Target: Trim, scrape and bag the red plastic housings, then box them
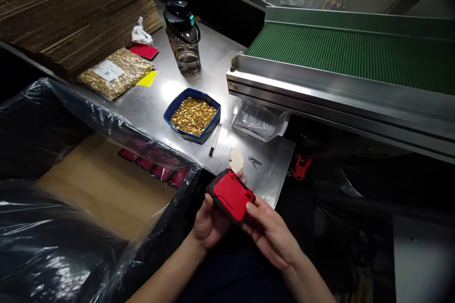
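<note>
Between my two hands is a small red case with black edges [232, 195], tilted toward me. My left hand [210, 222] supports it from the left and below, thumb at its left edge and some fingertips showing past the far side. On its right end, my right hand [265, 227] grips it with the thumb on the red face and the other fingers beneath. Just beyond the case lies a cream rounded piece [236, 160], with a nail clipper [255, 162] to its right. A utility knife [215, 141] rests beside a blue tray [209, 135] of small gold pieces [194, 116].
To the left stands a plastic-lined box [106, 184] with several dark red cases [161, 172] along its inner wall. A green conveyor belt [348, 59] spans the right. A water jug [185, 42], a bag of gold pieces [115, 73] and stacked cardboard [78, 9] stand behind.
</note>
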Available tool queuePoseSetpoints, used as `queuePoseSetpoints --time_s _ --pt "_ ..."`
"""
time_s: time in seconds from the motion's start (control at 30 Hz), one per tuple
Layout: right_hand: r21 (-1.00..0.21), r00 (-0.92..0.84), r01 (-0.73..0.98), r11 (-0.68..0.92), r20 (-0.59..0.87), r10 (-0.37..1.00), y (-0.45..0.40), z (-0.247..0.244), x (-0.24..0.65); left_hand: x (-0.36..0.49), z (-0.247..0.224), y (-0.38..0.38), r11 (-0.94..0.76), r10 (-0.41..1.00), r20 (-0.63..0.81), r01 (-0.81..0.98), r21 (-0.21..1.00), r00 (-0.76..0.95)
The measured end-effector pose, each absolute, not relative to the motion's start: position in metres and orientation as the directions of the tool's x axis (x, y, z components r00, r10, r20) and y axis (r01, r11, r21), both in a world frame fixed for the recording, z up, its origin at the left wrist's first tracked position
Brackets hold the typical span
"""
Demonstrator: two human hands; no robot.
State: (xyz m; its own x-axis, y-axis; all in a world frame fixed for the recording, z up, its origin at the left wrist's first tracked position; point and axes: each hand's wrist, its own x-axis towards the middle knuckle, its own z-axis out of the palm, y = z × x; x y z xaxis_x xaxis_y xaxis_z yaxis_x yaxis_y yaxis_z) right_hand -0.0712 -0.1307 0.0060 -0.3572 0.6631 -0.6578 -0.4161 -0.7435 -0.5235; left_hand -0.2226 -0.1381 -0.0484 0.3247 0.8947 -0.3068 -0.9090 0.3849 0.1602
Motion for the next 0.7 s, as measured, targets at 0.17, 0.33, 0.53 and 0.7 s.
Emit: queuePoseSetpoints --time_s 0.17,0.33,0.53,0.7 --pt "-0.786 -0.420 -0.052 -0.616 -0.542 0.728 -0.140 -0.007 -0.064 -0.237 -0.051 -0.136 0.388 0.859 -0.377 -0.921 0.041 0.346" --pt "-0.825 -0.244 0.360 -0.436 -0.534 0.809 -0.112 -0.026 -0.027 -0.247 -0.056 -0.137 0.412 0.845 -0.373 -0.911 -0.002 0.383" --pt "-0.662 -0.132 0.721 -0.206 -0.423 0.896 -0.065 -0.063 0.001 -0.237 -0.050 -0.122 0.469 0.817 -0.384 -0.883 0.008 0.430" --pt "-0.596 -0.192 0.794 -0.123 -0.438 0.878 -0.050 -0.086 0.001 -0.222 -0.041 -0.089 0.517 0.793 -0.421 -0.852 0.081 0.441"
